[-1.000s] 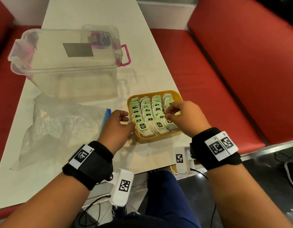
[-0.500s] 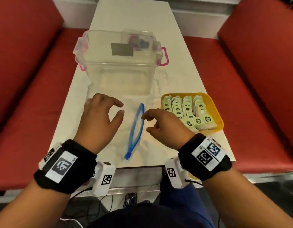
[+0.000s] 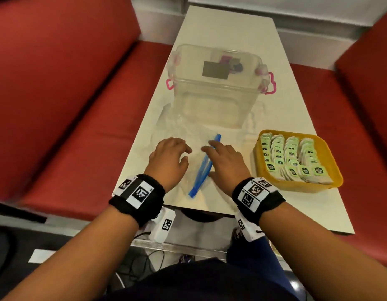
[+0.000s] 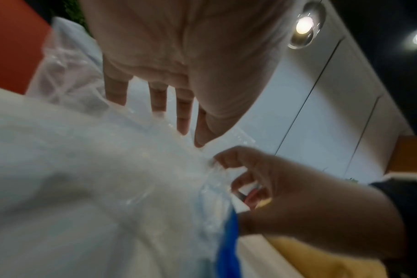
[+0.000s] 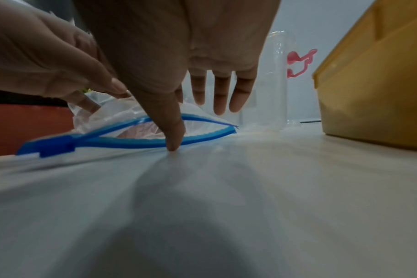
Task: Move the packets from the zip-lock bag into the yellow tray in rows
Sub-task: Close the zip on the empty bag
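Observation:
The clear zip-lock bag (image 3: 177, 127) lies flat on the white table, its blue zip strip (image 3: 203, 170) gaping a little. My left hand (image 3: 168, 157) rests on the bag with straight fingers (image 4: 183, 112) touching the plastic. My right hand (image 3: 225, 164) is at the bag's mouth; in the right wrist view its thumb (image 5: 174, 135) presses down at the lower blue lip (image 5: 122, 143), the other fingers straight. Neither hand holds a packet. The yellow tray (image 3: 296, 187) stands to the right, holding green-labelled packets (image 3: 290, 155) in several rows.
A clear lidded box (image 3: 216, 88) with pink latches stands just behind the bag. Red bench seats (image 3: 79, 127) run along both sides of the narrow table. The table's near edge (image 3: 201, 208) lies close under my wrists.
My right hand has left the tray and moved left to the bag's mouth. My left hand has moved from beside the tray onto the bag. The head view has swung left.

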A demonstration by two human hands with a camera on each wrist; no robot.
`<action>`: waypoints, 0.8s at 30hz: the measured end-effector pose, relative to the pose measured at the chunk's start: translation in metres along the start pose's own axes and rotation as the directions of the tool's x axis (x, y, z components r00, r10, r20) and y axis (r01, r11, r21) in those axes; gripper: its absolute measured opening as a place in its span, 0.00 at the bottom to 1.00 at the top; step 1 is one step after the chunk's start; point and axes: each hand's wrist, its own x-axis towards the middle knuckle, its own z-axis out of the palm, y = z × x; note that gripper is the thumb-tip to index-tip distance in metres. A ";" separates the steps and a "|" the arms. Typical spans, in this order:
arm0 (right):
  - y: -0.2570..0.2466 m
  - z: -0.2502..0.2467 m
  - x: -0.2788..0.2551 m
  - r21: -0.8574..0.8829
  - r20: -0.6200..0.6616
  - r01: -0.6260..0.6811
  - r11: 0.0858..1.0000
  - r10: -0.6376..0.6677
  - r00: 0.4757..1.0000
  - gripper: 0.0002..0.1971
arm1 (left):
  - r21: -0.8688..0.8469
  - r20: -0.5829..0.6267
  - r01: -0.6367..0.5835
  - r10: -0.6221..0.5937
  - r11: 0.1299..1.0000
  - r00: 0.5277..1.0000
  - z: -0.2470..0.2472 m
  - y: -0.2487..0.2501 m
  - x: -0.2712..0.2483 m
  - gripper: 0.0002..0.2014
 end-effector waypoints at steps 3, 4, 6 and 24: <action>-0.004 -0.003 0.008 -0.081 -0.009 0.025 0.996 -0.026 1.000 0.21 | 0.007 0.096 0.004 -0.005 1.000 0.995 0.007 -0.010 0.002 0.13; -0.003 -0.006 0.009 -0.077 -0.014 0.024 0.997 -0.025 1.000 0.18 | 0.008 0.121 0.005 -0.006 1.000 0.993 0.008 -0.012 0.002 0.13; -0.004 -0.014 0.011 -0.018 -0.027 0.002 1.000 -0.002 1.000 0.13 | -0.008 0.149 -0.006 0.007 1.000 0.989 0.004 -0.014 0.000 0.15; -0.006 -0.138 -0.019 0.538 -0.030 -0.027 0.843 0.052 0.998 0.11 | -0.521 -0.337 -0.325 0.160 0.789 0.928 -0.079 0.039 -0.020 0.01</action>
